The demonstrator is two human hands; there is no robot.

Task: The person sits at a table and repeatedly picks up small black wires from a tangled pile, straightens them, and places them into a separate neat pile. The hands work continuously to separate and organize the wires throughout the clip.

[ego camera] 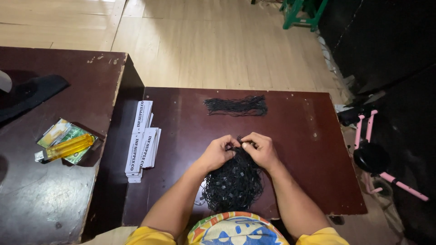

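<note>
Sorting black cords: early stage, judged by pile sizes.
Left hand (217,153) and right hand (260,149) pinched strands atop large tangled heap (232,183); small straightened bundle (236,105) lay upper centre; most remained.

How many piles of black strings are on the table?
2. One small bundle of black strings lies at the far side of the table. One big tangled pile sits near the person, under both hands; more may be hidden there.
</note>
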